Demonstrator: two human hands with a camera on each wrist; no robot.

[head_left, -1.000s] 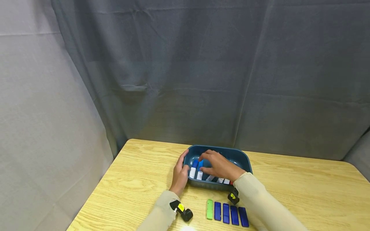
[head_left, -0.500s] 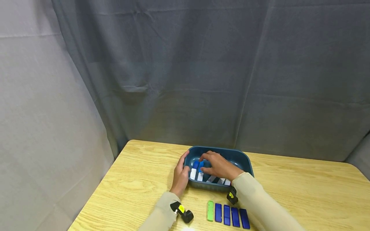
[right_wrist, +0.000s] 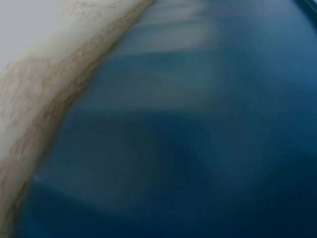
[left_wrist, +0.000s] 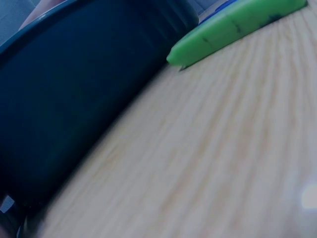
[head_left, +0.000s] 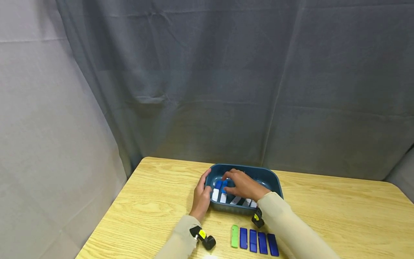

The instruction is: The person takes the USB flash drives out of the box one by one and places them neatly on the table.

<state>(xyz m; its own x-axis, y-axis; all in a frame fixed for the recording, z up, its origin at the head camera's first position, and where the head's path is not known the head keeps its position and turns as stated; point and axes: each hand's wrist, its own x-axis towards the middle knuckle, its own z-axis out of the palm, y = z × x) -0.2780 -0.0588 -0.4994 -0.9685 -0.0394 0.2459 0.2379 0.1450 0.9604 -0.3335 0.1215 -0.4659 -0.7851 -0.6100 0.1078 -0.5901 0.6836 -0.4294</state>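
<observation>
My left hand (head_left: 202, 197) grips the left end of a dark blue plastic bin (head_left: 275, 180), fingers along the outside and thumb at the rim. Reaching into the bin, my right hand (head_left: 242, 184) pinches the blue end of a small oblong blue-and-white piece (head_left: 223, 197) between thumb and fingers. A similar blue-and-white piece (head_left: 215, 194) lies just left of it. Several other pieces, some white (head_left: 235, 200), lie along the bin's near side, partly hidden beneath the right hand. The right wrist view is blurred, with mostly blue surface and a cream sleeve (right_wrist: 44, 94).
In front of the bin, a green oblong case (head_left: 234, 236) and several dark blue ones (head_left: 243, 238) stand in a row on the wooden table (head_left: 155, 201). In the left wrist view, the green case (left_wrist: 233, 29) is close to the bin's wall (left_wrist: 84, 89). A grey curtain (head_left: 207, 90) hangs behind.
The right wrist has shifted slightly left and down, its fingers still at the same blue-and-white piece. The left hand keeps its place on the bin.
</observation>
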